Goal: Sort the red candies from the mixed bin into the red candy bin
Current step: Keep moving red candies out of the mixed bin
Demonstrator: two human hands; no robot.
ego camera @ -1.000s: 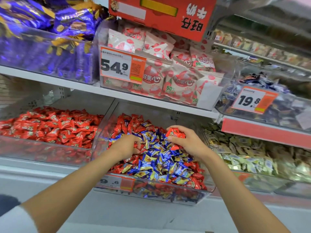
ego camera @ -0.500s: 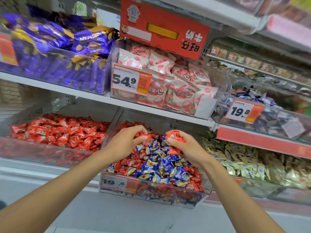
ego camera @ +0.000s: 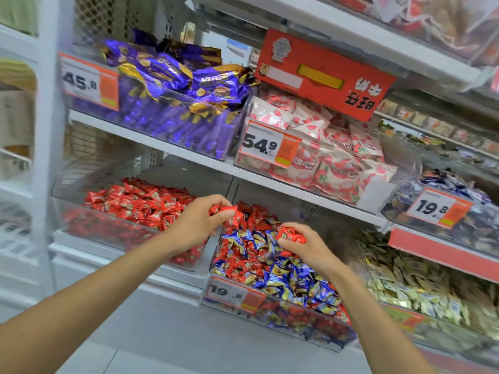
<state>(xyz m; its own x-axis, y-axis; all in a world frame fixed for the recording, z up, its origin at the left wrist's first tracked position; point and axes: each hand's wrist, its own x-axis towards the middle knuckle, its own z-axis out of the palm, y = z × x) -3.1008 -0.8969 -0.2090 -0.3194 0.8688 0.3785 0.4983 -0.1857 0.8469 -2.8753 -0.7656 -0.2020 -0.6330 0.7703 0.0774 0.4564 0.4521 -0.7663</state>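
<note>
The clear mixed bin [ego camera: 318, 337] on the lower shelf holds red and blue wrapped candies [ego camera: 278, 268]. Left of it stands the red candy bin [ego camera: 89, 233], filled only with red candies [ego camera: 140, 201]. My left hand [ego camera: 198, 221] is shut on red candies [ego camera: 229, 210] and hovers over the wall between the two bins. My right hand [ego camera: 307, 248] is over the mixed bin, shut on a bunch of red candies [ego camera: 291, 234].
Above are a bin of purple bags [ego camera: 172, 117] and a bin of white and red bags [ego camera: 324, 157], with the shelf edge [ego camera: 189, 155] close over the lower bins. A bin of pale candies [ego camera: 421, 292] lies to the right. A white upright [ego camera: 47, 130] is at left.
My left hand has lifted out of the mixed bin with red candies and moved left toward the red candy bin. My right hand keeps its red candies. The view has swung left.
</note>
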